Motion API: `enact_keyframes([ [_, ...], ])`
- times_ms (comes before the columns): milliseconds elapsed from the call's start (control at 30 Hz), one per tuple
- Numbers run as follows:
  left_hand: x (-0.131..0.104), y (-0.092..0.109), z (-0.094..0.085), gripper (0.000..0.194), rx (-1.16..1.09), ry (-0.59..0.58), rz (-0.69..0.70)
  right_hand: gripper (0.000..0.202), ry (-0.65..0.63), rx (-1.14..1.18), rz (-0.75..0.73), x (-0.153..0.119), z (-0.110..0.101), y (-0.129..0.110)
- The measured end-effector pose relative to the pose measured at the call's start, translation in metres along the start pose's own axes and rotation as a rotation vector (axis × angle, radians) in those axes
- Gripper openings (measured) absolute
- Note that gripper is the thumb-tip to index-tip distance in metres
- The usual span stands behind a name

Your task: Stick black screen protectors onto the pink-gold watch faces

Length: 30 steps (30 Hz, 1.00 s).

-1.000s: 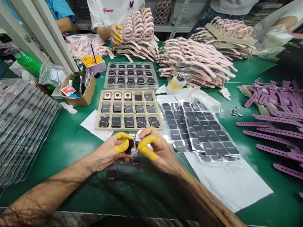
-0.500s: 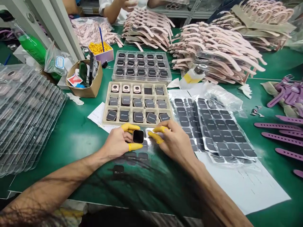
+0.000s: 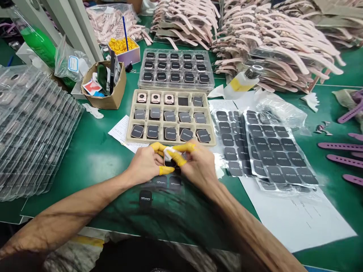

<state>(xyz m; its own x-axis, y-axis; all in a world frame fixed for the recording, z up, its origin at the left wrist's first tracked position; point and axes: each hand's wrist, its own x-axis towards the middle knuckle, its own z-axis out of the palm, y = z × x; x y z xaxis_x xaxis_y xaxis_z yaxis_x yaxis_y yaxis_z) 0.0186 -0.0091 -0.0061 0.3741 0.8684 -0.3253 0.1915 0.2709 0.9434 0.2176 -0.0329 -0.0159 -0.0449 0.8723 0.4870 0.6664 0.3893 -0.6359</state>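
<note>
Yellow finger cots cover several fingertips of both hands. My left hand (image 3: 147, 161) grips a square smartwatch body (image 3: 169, 163) by its edges, its dark screen facing up. Pinched in my right hand (image 3: 198, 162) is a small white cloth (image 3: 169, 152), pressed over the upper part of that screen. Just beyond my hands sits a beige compartment tray (image 3: 129, 126) holding more watch bodies, most topped with dark labelled films and three showing their sensor backs. Below my hands, several dark square films (image 3: 145, 197) lie on the green table (image 3: 96, 151).
Behind the beige tray are stacked clear trays (image 3: 174, 83) of watches. Sheets of dark films (image 3: 266, 151) and white paper (image 3: 297, 223) lie to the right, near a bottle (image 3: 241, 83). Stacked clear trays (image 3: 34, 139) and a cardboard box (image 3: 116, 96) stand left. Pink straps (image 3: 272, 49) fill the back.
My right hand has moved left, bringing the white cloth from beside the watch onto its screen. My left hand still holds the watch. The camera view has shifted slightly.
</note>
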Motion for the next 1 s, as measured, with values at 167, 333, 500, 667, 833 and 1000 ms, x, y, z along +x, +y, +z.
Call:
enact_keyframes([
  [167,0.002,-0.002,-0.001,0.052,-0.008,0.014,-0.002,0.021,0.059,0.028,0.208,-0.001,0.002,-0.003],
  [333,0.003,0.001,-0.001,0.049,0.059,0.026,0.004,0.026,-0.023,-0.112,0.368,-0.002,0.004,-0.008],
  [500,0.002,0.001,0.002,0.057,0.094,0.124,-0.021,0.031,0.017,-0.242,0.119,-0.054,-0.007,-0.04],
  [667,-0.001,0.002,0.001,0.056,0.031,0.118,-0.014,0.055,-0.263,0.01,0.08,-0.094,0.015,-0.07],
  [833,0.0,0.002,-0.005,0.052,0.025,0.082,0.004,0.017,-0.213,0.011,0.145,-0.068,0.022,-0.07],
  [1000,0.003,-0.001,-0.007,0.053,0.006,0.06,-0.014,0.03,-0.172,-0.01,0.076,-0.067,0.015,-0.075],
])
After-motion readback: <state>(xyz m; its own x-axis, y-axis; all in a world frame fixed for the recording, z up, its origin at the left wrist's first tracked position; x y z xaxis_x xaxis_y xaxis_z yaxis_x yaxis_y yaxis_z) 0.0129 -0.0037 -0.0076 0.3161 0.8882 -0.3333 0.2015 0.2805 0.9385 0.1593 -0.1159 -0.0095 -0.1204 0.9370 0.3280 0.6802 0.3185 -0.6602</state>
